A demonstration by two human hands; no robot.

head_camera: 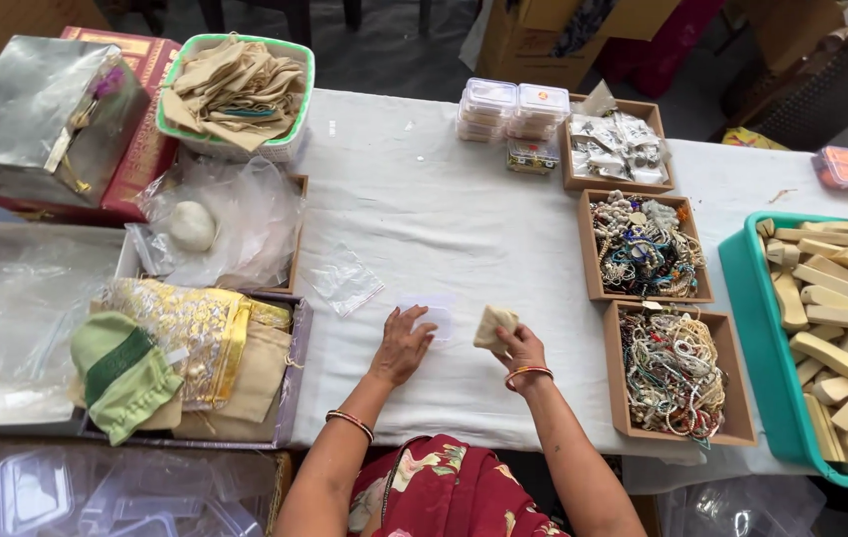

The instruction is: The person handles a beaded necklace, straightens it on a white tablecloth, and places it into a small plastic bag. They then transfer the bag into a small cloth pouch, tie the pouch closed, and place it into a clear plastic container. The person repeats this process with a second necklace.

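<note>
Beige pouch: small cloth piece, pinched in the right hand above the worktop's near edge, fingers closed on it. Clear plastic box: small, flat, on the cloth just beside the pouch, under the fingertips of the left hand, which rests spread and holds nothing.

Worktop: long, covered in white cloth, its middle bare from the far edge down to the hands; a loose clear plastic bag lies left of centre. Concrete floor and cardboard cartons show beyond the far edge.

Right end: teal tub of pale wooden blocks, overhanging the near right corner. Beside it, toward the centre, three shallow brown trays in a row from far to near: packets, mixed beads, bead strings. Stacked clear lidded boxes at the far edge.

Left end: silver box on a red case, green-rimmed basket of beige pouches, crumpled plastic sheet, a tray of gold fabric and a green pouch, clear containers below the near left corner.
</note>
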